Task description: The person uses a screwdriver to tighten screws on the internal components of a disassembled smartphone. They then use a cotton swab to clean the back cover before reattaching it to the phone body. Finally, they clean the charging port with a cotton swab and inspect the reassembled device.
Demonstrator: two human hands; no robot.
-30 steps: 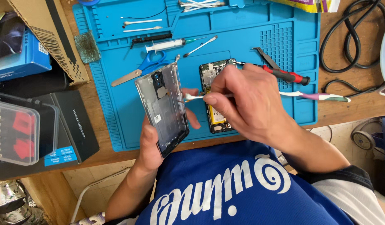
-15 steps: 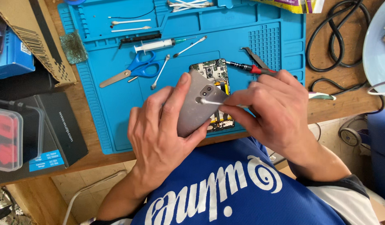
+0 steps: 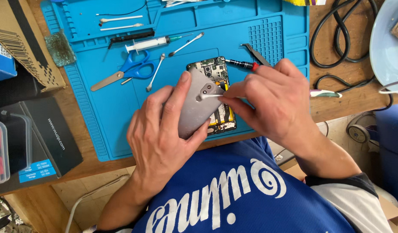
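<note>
My left hand (image 3: 162,133) holds a grey phone back cover (image 3: 198,103) with its outer side up, just above the blue work mat (image 3: 121,108). My right hand (image 3: 272,101) pinches a white cotton swab (image 3: 209,96) whose tip touches the cover near its camera opening. Under the cover lies an opened phone (image 3: 209,69) with its circuit board showing. A red-handled screwdriver (image 3: 242,64) lies on the mat beside my right hand.
Blue-handled scissors (image 3: 125,71), a syringe (image 3: 149,43), several cotton swabs (image 3: 188,43) and tweezers (image 3: 253,49) lie on the mat. Black and cardboard boxes (image 3: 39,138) stand at the left. Black cables (image 3: 337,39) and a pale lid (image 3: 386,43) are at the right.
The left hand turned the cover from its inner side to its grey outer side. The right hand brought the swab tip onto the cover near the camera opening.
</note>
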